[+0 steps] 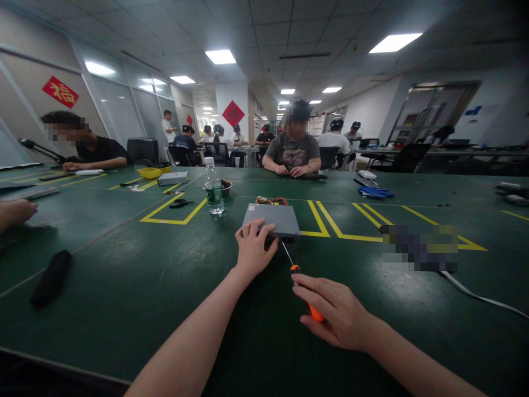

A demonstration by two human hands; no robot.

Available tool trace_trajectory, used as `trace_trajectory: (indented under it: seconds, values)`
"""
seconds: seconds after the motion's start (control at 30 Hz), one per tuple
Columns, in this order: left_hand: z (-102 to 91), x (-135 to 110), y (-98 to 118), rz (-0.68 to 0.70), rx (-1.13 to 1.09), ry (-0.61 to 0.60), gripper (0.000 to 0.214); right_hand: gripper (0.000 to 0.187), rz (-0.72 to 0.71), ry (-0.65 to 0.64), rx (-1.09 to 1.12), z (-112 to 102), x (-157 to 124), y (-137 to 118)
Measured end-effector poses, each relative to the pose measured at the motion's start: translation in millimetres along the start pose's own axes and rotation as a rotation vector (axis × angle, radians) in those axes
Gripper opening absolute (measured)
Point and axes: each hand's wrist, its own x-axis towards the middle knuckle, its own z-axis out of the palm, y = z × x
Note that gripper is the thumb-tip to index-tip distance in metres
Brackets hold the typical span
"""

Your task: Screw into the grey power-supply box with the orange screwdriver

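A grey metal box (273,219), like a computer power supply with coloured wires at its back, lies on the green table (124,286). My left hand (253,249) grips its near left corner with curled fingers. My right hand (335,315) is closed round the orange handle of a screwdriver (302,286). The thin shaft points up and left, and its tip meets the near face of the box.
A water bottle (214,189) and a small bowl (225,186) stand left of the box. A black object (52,277) lies at the left, a white cable (483,298) at the right. A person (294,149) sits opposite; others work nearby.
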Motion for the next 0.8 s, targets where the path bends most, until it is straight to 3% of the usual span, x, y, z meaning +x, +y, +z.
trace_trajectory:
  seconds: [0.47, 0.7, 0.8]
  values:
    - [-2.1, 0.2, 1.3, -0.002, -0.009, 0.001, 0.033, 0.031, 0.026, -0.051, -0.034, 9.9, 5.7, -2.6]
    - [-0.9, 0.1, 1.0, -0.001, -0.017, 0.011, 0.034, 0.038, 0.079, -0.229, 0.007, 12.2, 12.9, -14.7]
    - [-0.7, 0.1, 0.8, 0.000, -0.016, 0.015, 0.034, 0.033, 0.060, -0.210, 0.010, 14.6, 16.2, -16.9]
